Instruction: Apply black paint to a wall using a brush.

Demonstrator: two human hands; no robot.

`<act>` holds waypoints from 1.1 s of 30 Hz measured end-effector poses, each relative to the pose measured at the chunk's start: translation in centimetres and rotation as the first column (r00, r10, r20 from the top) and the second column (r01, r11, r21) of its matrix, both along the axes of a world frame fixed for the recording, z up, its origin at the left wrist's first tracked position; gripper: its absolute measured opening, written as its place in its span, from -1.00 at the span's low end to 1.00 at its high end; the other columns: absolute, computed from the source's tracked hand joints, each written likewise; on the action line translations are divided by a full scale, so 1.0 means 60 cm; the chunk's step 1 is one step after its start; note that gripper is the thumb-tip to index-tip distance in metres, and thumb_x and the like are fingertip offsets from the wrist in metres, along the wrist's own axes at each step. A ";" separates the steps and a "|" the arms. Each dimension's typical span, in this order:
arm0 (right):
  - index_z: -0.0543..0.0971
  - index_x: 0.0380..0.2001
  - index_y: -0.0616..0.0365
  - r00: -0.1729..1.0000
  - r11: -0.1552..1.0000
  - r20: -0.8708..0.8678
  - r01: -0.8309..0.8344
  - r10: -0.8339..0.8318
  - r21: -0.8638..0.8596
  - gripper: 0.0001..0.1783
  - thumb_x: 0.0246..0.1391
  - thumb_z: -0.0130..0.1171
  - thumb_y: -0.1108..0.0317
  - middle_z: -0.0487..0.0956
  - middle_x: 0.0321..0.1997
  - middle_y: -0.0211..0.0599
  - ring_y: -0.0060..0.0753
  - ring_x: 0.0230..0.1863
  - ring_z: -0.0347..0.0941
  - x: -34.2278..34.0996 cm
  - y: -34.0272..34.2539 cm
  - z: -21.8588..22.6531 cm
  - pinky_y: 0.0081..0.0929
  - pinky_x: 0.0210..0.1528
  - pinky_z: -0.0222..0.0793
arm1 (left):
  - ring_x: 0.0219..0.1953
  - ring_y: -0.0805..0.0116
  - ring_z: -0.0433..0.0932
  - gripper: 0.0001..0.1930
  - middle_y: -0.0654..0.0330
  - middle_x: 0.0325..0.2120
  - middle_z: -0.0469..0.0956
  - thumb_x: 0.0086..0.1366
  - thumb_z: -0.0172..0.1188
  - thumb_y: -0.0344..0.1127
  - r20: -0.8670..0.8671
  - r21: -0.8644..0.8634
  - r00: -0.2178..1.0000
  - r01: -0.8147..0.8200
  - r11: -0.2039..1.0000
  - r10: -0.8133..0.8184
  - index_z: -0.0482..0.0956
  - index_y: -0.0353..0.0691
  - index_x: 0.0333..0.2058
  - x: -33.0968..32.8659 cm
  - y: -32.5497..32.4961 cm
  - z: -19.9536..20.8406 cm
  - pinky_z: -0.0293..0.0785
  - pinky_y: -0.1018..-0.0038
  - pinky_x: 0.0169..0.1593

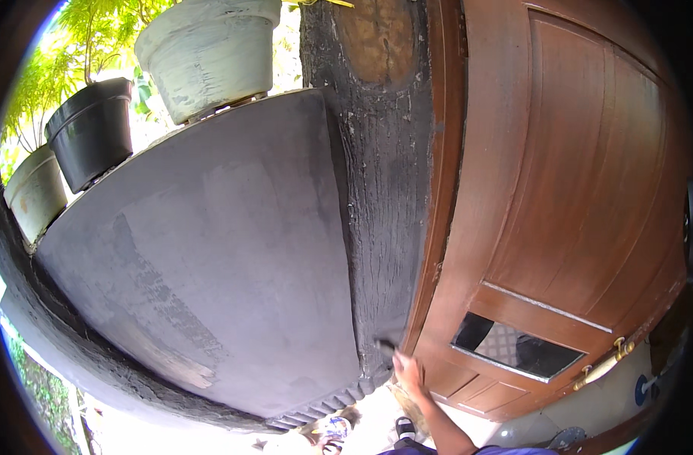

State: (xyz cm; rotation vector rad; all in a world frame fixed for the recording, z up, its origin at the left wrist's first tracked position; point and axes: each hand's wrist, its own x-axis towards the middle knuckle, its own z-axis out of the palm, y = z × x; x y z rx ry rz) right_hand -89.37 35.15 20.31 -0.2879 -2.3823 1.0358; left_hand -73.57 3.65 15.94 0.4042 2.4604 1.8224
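Observation:
My right hand is closed around a small dark paintbrush, somewhat blurred. The brush's dark end is at the lower part of a dark grey post textured like tree bark, close to the brown door frame. Left of the post stands a smooth grey wall panel with darker and lighter patches at its lower left. My left hand does not show.
Pots stand along the wall's top: a large whitish pot, a black pot and a smaller pale pot. A brown wooden door with a handle is at right. A colourful container sits low near my sandalled foot.

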 end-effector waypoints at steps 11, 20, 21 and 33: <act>0.57 -0.12 0.17 0.804 0.987 -0.589 -0.146 0.083 -0.060 -0.65 -0.05 0.19 0.60 0.27 -0.64 -0.34 -0.56 -0.63 0.21 -0.053 -0.039 0.335 -0.59 -0.60 0.12 | -0.30 0.36 0.52 -0.67 0.13 -0.35 0.59 0.07 0.15 -0.37 0.097 -0.191 0.981 -0.145 0.971 0.166 0.52 -0.25 -0.14 -0.056 0.018 0.129 0.43 0.44 -0.20; 0.48 0.04 0.08 0.756 0.964 -0.599 -0.188 0.264 0.187 -0.46 -0.08 0.10 0.70 0.21 -0.58 -0.27 -0.45 -0.60 0.25 -0.148 -0.030 0.424 -0.52 -0.54 0.25 | -0.29 0.32 0.51 -0.76 0.14 -0.32 0.56 0.13 0.15 -0.36 -0.227 -0.258 0.957 -0.240 0.936 0.183 0.49 -0.28 -0.21 -0.058 0.079 0.045 0.42 0.40 -0.20; 0.48 0.04 0.08 0.751 0.960 -0.599 -0.207 0.279 0.188 -0.46 -0.08 0.10 0.70 0.21 -0.58 -0.27 -0.45 -0.60 0.25 -0.143 -0.031 0.395 -0.52 -0.54 0.25 | -0.29 0.32 0.51 -0.76 0.14 -0.32 0.56 0.13 0.15 -0.36 -0.227 -0.257 0.953 -0.259 0.931 0.202 0.49 -0.28 -0.21 -0.050 0.078 0.034 0.42 0.40 -0.20; 0.59 -0.27 0.27 0.772 0.771 0.190 -0.513 0.607 -0.377 -0.76 0.07 0.16 0.31 0.63 -0.34 -0.21 -0.53 -0.37 0.53 0.106 0.027 0.021 -0.62 -0.34 0.40 | -0.25 0.39 0.43 -0.77 0.20 -0.30 0.48 0.27 0.03 -0.30 0.200 0.330 0.803 -0.595 0.733 0.562 0.45 -0.31 -0.16 -0.021 0.054 0.011 0.34 0.47 -0.13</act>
